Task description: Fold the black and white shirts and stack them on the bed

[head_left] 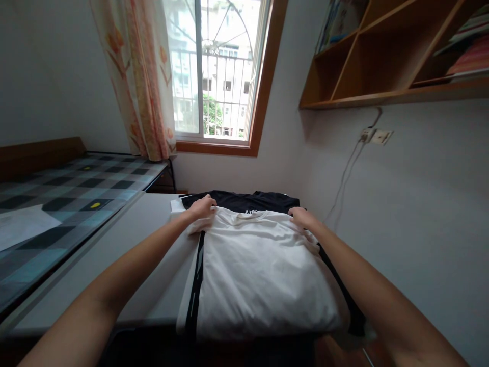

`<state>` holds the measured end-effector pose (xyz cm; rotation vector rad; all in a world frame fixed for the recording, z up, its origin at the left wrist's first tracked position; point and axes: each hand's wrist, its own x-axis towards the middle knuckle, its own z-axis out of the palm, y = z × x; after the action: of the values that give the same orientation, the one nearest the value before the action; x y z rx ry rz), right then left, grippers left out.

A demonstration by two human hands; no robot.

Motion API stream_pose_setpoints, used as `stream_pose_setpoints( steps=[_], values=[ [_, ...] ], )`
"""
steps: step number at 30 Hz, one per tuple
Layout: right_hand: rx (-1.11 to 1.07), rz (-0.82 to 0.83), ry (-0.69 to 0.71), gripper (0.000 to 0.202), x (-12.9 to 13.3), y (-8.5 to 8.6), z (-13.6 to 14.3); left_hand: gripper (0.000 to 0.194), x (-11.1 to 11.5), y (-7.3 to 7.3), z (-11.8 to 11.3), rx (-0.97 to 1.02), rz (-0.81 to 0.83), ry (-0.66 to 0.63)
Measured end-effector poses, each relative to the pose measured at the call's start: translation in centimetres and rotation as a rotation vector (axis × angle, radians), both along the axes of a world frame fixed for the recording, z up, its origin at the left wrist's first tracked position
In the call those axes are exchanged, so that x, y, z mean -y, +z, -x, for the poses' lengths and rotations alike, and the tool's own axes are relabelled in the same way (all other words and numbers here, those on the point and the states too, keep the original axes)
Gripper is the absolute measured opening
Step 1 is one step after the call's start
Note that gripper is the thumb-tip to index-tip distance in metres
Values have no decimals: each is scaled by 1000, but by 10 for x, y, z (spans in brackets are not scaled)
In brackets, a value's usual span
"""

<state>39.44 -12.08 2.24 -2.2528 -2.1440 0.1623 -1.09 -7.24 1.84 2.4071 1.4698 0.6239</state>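
Observation:
A white T-shirt (260, 265) lies spread out with its collar away from me, its lower end reaching the table's near edge. My left hand (202, 207) is closed on the shirt's left shoulder, fingers pinched on the cloth. At the right shoulder, my right hand (303, 217) grips the fabric in the same way, its fingertips partly hidden. Beneath the shirt is a black garment (244, 200) with white lettering, showing beyond the collar. A dark strip with pale marks (197, 275) shows along the shirt's left side.
The clothes lie on a white table (156, 255) against the wall. To the left is a bed with a checked cover (95, 178) and white paper (26, 224). Wooden shelves (382, 61) hang at upper right, above a socket (376, 136) with cables. A curtain (143, 92) hangs beside the window.

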Motion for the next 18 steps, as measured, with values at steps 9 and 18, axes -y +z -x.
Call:
stream_pose_setpoints(
  steps=[9,18],
  values=[
    [-317,114,-237,54,-9,-38,19,26,9,-23,-42,-247,-16,-7],
    [-517,71,-375,37,-10,-39,22,21,-8,-18,-29,-145,88,79]
  ],
)
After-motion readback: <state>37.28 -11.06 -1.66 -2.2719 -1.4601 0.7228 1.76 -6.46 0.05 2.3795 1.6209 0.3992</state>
